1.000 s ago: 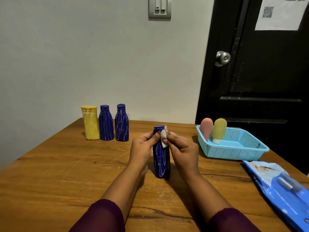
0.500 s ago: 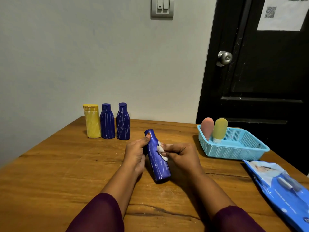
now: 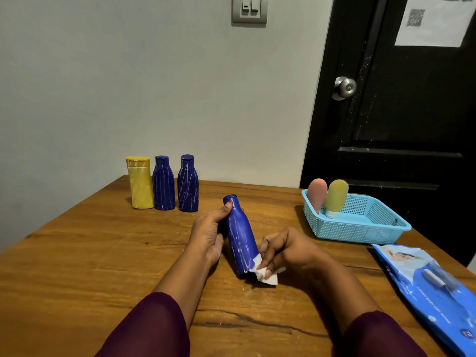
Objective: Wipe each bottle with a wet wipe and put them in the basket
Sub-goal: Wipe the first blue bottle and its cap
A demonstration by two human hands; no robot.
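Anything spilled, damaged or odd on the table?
Nothing spilled or broken. The blue bottle tilts only because the left hand leans it while the right hand rubs the wipe at its base. White streaks mark it and the three bottles behind.

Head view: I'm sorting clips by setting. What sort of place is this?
Likely a home room: wooden table, black door with a round knob, wall light switch.
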